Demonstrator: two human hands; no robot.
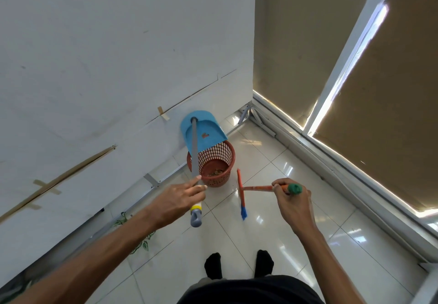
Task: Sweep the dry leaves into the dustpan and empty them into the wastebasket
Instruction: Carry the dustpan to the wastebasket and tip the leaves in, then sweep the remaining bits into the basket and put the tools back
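Left hand (182, 197) gripping grey handle, blue dustpan (203, 132) tipped over red wastebasket (213, 164), right hand (292, 199) clutching broom (248, 189).

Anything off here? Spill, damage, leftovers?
One leaf clings inside the tipped dustpan over the wastebasket; other leaves lie at the basket's bottom. No spill shows on the floor. Left of it, a wall seam gapes, patched with tape.
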